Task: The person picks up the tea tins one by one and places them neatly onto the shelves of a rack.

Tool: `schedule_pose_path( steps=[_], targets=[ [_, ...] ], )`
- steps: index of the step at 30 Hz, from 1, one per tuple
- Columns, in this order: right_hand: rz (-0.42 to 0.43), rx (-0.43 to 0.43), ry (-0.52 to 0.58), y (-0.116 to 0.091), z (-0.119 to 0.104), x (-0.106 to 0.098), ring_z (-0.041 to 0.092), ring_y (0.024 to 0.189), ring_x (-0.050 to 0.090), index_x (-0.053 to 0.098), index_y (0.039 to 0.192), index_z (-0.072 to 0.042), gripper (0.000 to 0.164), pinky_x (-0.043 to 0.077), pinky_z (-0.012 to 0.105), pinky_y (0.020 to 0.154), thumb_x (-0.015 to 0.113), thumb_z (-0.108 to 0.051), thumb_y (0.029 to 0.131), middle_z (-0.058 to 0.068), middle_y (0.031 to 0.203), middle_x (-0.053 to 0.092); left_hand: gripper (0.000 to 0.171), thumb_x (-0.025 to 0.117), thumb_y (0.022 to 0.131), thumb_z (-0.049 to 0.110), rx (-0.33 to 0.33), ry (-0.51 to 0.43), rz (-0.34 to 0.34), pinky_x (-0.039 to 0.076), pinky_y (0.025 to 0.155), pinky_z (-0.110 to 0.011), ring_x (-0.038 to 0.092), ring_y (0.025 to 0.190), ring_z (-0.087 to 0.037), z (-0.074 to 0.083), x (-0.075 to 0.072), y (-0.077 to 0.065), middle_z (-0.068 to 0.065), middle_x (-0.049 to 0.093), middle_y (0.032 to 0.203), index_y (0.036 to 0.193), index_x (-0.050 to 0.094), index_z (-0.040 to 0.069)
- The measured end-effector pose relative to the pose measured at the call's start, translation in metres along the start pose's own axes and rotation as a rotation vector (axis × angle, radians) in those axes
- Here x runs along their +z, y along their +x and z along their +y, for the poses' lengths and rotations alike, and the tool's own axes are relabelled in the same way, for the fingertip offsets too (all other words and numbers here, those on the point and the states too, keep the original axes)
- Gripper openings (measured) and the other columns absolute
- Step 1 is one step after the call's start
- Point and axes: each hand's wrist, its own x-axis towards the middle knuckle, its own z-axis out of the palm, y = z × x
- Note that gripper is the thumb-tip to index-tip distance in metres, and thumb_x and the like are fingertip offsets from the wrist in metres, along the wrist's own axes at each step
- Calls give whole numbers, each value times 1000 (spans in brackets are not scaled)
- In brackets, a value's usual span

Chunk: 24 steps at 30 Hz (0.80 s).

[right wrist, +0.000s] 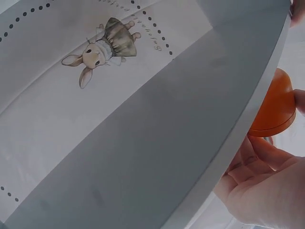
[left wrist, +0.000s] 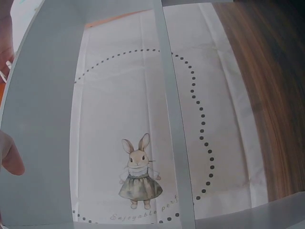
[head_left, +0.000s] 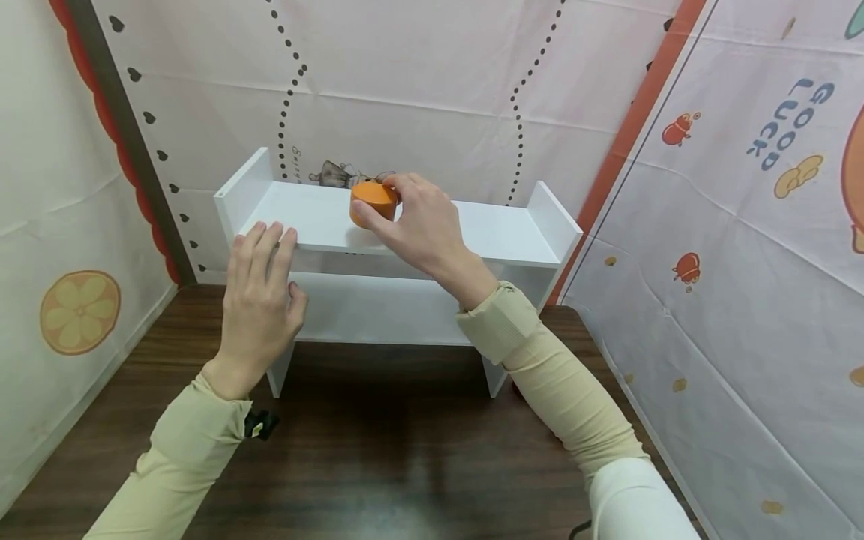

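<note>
- Largest from where I stand is the pale printed cloth [head_left: 405, 75], hanging behind the white shelf, with more cloth to either side of it.
- The dark wood-grained counter [head_left: 378, 465] spreads under the shelf and out in front of it.
- The white shelf [head_left: 378, 307] itself has two boards, with a raised panel at each end of the top one.
- Pale yellow-green sleeves [head_left: 570, 382] reach toward the shelf from its front.
- Of the hands, the left hand [head_left: 259, 296] is spread with straight fingers at the shelf's left end, over the top board's front edge; I can't tell whether it touches.
- The right hand [head_left: 428, 221] pinches the orange round object between thumb and fingers.
- A rabbit in a skirt [left wrist: 139, 174] is printed on the cloth behind the shelf.
- The orange round object [head_left: 373, 196] is at the shelf's top board, near the middle; whether its base touches, I can't tell.
</note>
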Motion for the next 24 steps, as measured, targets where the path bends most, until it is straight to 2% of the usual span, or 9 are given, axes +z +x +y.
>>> schedule_pose_path(
  steps=[16,24],
  targets=[
    [-29,-17,-19,-2,-2,5,15,78,55,65,114,-7,49,43,23,61,61,-49,88,4,96,66,74,56,72,-8,1,0,-6,18,121,-52,33,140,-38,0,0,1,-24,44,144,144,41,0],
    [-44,-14,-27,-3,-1,8,15,78,54,64,117,-7,50,43,23,61,60,-48,89,4,95,66,71,53,73,-6,-2,-2,-8,18,121,-52,33,140,-38,0,0,0,-24,44,144,143,41,0]
  ],
)
